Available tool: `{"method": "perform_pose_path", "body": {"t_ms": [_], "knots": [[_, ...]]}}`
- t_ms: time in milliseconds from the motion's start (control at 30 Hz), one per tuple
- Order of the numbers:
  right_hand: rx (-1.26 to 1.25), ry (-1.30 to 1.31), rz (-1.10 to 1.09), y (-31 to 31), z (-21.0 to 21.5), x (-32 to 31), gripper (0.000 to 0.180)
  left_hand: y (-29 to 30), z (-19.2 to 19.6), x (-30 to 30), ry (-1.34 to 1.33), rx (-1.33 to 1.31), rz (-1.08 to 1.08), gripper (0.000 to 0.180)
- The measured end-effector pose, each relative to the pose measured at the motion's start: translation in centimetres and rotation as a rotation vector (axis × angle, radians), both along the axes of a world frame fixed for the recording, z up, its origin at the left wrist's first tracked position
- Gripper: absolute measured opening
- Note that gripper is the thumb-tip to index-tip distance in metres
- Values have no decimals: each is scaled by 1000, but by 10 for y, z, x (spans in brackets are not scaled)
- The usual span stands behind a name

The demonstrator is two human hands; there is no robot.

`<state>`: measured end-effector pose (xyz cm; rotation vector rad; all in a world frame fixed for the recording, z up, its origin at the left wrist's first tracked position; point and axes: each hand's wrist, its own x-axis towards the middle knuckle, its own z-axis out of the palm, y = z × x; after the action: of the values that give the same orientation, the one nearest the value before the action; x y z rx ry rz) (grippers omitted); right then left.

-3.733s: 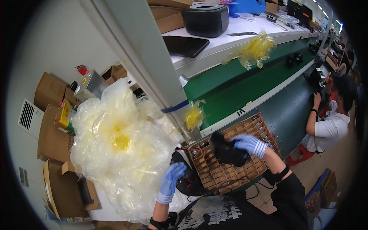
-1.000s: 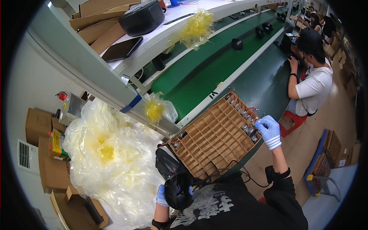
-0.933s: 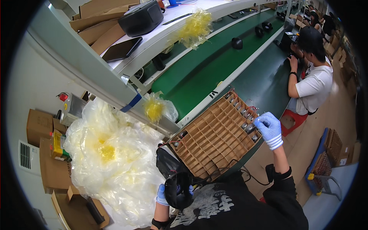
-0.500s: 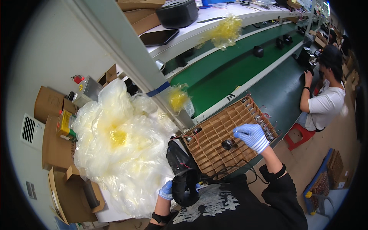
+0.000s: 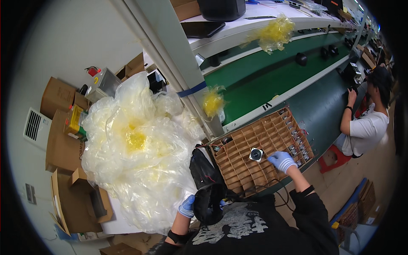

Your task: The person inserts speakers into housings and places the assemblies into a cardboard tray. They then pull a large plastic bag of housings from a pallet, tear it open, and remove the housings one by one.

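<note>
My left hand [image 5: 186, 207], in a blue-and-white striped glove, is closed on the side of a black hollow, rounded housing [image 5: 209, 205] close to my body. My right hand [image 5: 282, 161], gloved alike, is over a brown cardboard divider grid [image 5: 238, 170] with its fingers drawn together. Just left of its fingertips is a small round speaker with a square, light-coloured frame [image 5: 256, 154], face up. A gap shows between fingertips and speaker; whether a thin wire joins them cannot be made out. Several metallic parts [image 5: 299, 148] sit in the right-hand cells of the grid.
A black bag [image 5: 204, 168] lies left of the grid, beside a large heap of clear plastic bags [image 5: 144, 170]. A post [image 5: 180, 63] rises by the green conveyor belt [image 5: 250, 80], which carries black parts. Black cables [image 5: 272, 183] cross the grid's near edge. A co-worker [image 5: 367, 114] sits at right.
The speaker has turned from its dark side to show its framed front. My right hand has drawn slightly away from it. The whole view has shifted; my left hand keeps the housing.
</note>
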<state>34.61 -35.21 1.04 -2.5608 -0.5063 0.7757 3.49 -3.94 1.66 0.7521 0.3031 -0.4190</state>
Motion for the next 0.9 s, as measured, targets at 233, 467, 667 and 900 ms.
{"method": "perform_pose_path", "body": {"t_ms": [233,467,667,900], "knots": [[-44,-241,10,65,4,-22,46,-8,29,18,100,-317,85,69],[343,-168,-2,75,-18,-30,26,-21,52,20,-83,-927,100,61],[814,175,-36,73,97,-67,16,-25,50,6,-109,-609,250,62],[773,161,981,65,199,-126,13,-32,83,27,-159,-816,441,82]]}}
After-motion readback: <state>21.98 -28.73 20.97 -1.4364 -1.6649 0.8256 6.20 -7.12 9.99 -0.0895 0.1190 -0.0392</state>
